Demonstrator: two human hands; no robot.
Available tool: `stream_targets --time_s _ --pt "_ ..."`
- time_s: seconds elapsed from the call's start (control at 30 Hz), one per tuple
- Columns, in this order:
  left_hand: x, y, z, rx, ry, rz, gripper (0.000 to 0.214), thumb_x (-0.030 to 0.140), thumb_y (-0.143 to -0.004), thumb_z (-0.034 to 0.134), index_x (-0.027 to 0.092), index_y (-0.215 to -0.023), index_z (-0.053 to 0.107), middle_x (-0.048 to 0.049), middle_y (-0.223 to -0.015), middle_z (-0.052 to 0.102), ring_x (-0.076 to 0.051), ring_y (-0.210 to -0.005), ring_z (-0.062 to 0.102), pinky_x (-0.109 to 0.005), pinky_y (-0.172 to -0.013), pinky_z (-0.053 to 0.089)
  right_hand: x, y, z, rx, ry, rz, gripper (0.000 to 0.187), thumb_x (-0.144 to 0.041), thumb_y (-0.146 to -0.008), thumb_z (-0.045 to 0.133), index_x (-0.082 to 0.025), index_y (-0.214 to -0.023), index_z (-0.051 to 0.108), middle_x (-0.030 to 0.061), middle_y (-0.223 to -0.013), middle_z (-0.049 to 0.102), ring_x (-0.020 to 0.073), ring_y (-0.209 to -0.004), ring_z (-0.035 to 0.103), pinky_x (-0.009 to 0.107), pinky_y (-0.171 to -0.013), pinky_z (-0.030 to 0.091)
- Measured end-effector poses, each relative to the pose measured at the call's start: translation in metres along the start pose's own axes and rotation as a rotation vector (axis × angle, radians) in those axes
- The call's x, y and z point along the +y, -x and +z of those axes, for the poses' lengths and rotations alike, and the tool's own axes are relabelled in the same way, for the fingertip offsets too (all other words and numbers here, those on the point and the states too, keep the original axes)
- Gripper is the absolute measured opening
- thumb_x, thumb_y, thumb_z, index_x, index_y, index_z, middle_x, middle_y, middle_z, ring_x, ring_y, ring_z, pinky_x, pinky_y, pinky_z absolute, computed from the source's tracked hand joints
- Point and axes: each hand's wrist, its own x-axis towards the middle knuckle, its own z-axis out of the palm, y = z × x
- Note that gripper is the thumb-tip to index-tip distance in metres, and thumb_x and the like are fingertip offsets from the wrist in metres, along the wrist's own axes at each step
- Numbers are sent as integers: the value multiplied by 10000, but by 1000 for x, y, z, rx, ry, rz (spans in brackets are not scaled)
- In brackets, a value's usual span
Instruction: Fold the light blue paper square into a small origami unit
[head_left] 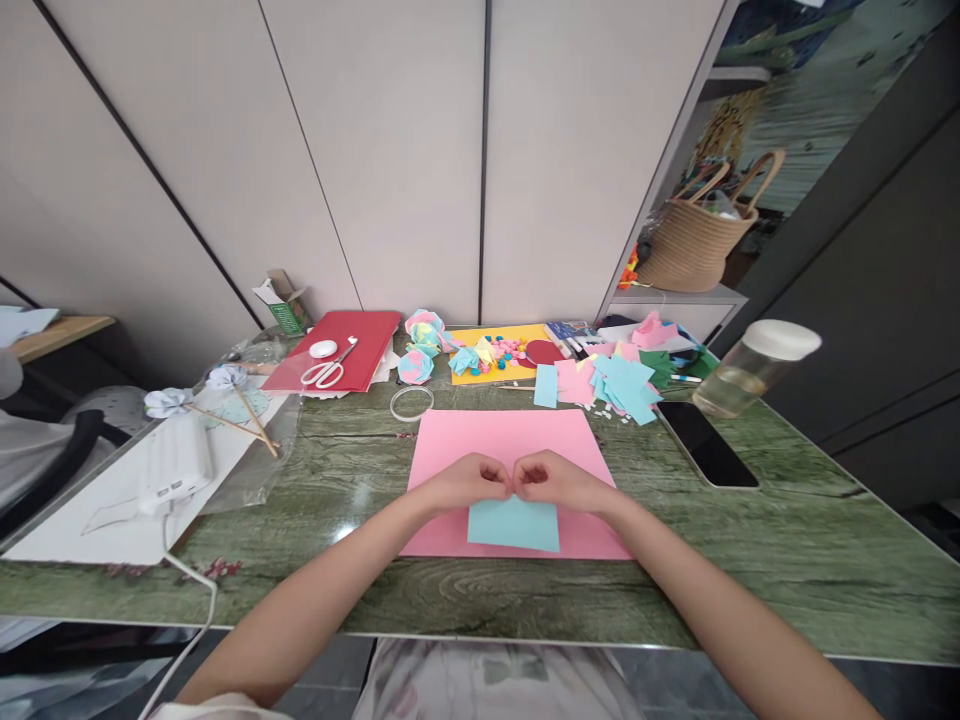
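Note:
A small light blue paper lies on a large pink sheet on the green table. My left hand and my right hand meet knuckle to knuckle over the blue paper's far edge. Both have their fingers curled and pinch that edge at its middle. The fingertips are hidden under the hands.
A black phone and a lidded glass jar sit to the right. Cut paper squares, folded paper flowers, a tape ring, scissors on a red folder and a white power strip lie behind and left.

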Motion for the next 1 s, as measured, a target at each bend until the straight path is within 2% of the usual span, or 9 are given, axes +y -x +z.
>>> stream_targets --time_s 0.43,0.63,0.77,0.83,0.9,0.97,1.0 --pt "18 6 -27 91 19 47 92 220 -600 539 127 -600 539 18 -591 466 -91 -574 398 -211 -557 310 -9 7 -26 43 -44 -12 44 -193 -623 502 -153 -605 508 -19 -584 469 100 -572 425 217 -552 349" --pt "23 12 -47 94 63 -4 99 224 -600 555 130 -615 526 12 -590 469 -84 -554 430 -211 -553 360 -12 15 -43 88 -37 -9 25 -174 -623 496 -158 -604 501 -23 -583 462 100 -572 429 220 -562 355" --pt "21 13 -64 123 45 16 128 251 -630 563 125 -649 548 -4 -636 505 -77 -564 458 -201 -564 372 -5 17 -53 115 -18 10 47 -190 -655 488 -159 -630 512 -19 -607 475 103 -591 445 227 -592 365" --pt "18 10 -80 202 -57 11 198 319 -660 550 126 -699 570 -19 -648 539 -89 -561 483 -205 -554 379 3 15 -55 90 2 47 95 -238 -672 514 -150 -650 540 -8 -619 506 111 -595 460 234 -588 366" --pt "16 5 -108 316 -290 17 252 363 -691 515 131 -749 591 -41 -686 588 -120 -598 527 -215 -559 391 12 10 -55 58 16 87 150 -290 -669 546 -140 -667 561 -2 -620 525 116 -593 467 237 -577 365" --pt "16 0 -149 523 -680 3 272 356 -734 460 144 -815 611 -52 -745 627 -152 -670 562 -229 -610 406 19 5 -54 44 20 112 184 -324 -669 558 -141 -678 561 -5 -622 524 116 -595 463 235 -573 363" --pt "16 -2 -174 674 -921 -11 275 339 -753 428 162 -850 615 -49 -794 638 -164 -727 568 -234 -660 408 22 4 -53 42 21 119 190 -334 -674 557 -144 -679 556 -7 -625 521 115 -594 460 233 -572 359"
